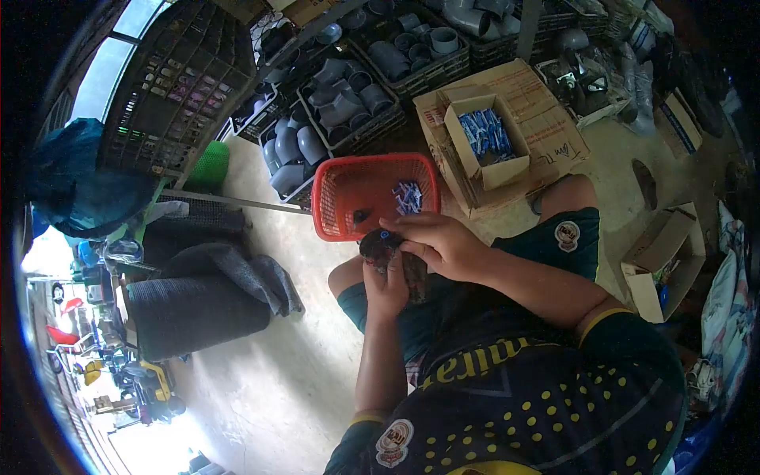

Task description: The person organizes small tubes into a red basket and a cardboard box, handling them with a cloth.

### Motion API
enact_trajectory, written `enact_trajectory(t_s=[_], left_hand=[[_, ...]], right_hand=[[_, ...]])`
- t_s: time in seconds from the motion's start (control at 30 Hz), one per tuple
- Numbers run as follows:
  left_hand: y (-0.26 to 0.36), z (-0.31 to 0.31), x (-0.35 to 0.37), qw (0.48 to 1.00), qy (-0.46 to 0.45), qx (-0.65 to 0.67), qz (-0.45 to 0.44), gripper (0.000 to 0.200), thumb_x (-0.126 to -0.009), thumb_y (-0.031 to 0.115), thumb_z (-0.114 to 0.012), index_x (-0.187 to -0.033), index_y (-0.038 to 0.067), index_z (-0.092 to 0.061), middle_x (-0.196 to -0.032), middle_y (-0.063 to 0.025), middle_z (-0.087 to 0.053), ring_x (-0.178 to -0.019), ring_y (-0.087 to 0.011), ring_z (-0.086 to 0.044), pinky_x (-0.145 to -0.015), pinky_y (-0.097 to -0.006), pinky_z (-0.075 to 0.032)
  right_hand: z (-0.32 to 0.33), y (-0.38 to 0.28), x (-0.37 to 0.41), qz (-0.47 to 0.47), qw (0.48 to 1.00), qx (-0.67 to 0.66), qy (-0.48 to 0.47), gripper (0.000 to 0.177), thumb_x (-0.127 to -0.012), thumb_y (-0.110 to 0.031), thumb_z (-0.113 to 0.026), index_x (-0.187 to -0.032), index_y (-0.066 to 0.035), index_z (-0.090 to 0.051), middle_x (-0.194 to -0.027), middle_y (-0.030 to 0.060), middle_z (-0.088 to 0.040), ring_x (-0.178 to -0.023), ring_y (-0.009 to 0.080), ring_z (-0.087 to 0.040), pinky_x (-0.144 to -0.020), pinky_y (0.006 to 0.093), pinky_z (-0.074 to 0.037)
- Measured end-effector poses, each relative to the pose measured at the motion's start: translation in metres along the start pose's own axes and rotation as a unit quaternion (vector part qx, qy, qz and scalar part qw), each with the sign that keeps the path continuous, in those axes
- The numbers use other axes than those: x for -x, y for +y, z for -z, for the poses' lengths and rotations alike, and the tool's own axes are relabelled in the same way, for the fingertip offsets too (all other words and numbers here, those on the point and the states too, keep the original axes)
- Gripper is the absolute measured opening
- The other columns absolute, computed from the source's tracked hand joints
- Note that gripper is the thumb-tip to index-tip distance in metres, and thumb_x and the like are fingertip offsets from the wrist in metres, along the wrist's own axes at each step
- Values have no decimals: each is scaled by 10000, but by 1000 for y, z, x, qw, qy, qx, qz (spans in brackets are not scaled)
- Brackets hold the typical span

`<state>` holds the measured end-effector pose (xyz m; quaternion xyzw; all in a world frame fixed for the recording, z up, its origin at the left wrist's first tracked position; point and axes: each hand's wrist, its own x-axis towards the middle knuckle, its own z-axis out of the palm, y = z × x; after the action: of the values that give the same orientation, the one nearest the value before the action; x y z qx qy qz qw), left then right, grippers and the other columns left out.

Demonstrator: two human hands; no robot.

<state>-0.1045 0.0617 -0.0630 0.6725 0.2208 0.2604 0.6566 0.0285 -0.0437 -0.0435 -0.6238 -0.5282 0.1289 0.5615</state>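
My left hand is closed around a dark, rounded object and supports it from below, over my lap. A small blue ring shows on its top. The fingers of my right hand press on the object's right side beside that ring. Its exact kind is hard to make out, and my fingers hide part of it. Just beyond my hands sits a red plastic basket, holding small blue-and-white pieces and one small black piece.
An open cardboard box of blue-and-white pieces rests on a larger flattened carton. Black crates hold grey pipe fittings at the back. A dark mesh roll lies left. Another open carton stands right.
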Motion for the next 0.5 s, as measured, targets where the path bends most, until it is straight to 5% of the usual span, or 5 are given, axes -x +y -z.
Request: enact_trajectory(t_s=[0.13,0.23,0.43,0.5], left_hand=[[8,-7,3,1000,25,6,8,249,-973,72,-466,-1192,-25,-534,-1085,-113,-624,-1000,-173,-602,-842,-299,-494],[10,-8,4,999,16,47,18,253,-971,69,-470,-1200,-25,-526,-1079,-108,-623,-986,-162,-601,-832,-291,-495],[16,0,-2,994,-90,16,66,290,-932,8,-479,-1220,-22,-510,-1062,-99,-631,-950,-162,-613,-818,-292,-501],[16,-1,-4,993,-103,-1,64,304,-908,-13,-491,-1211,-22,-520,-1047,-97,-640,-929,-167,-621,-811,-296,-504]], right_hand=[[8,2,-7,53,997,39,39,229,-852,-180,-714,-1025,-30,-716,-940,111,-721,-844,268,-705,-745,342,-558],[19,8,-8,23,996,81,-36,191,-833,-191,-732,-956,-45,-724,-829,90,-713,-784,246,-697,-721,332,-543],[31,7,-18,24,996,-84,11,248,-788,-130,-761,-1025,-72,-719,-933,79,-661,-834,233,-640,-753,351,-502],[39,5,-21,74,996,-2,-45,296,-787,-112,-752,-1080,-113,-714,-990,71,-635,-900,238,-624,-784,357,-493]])
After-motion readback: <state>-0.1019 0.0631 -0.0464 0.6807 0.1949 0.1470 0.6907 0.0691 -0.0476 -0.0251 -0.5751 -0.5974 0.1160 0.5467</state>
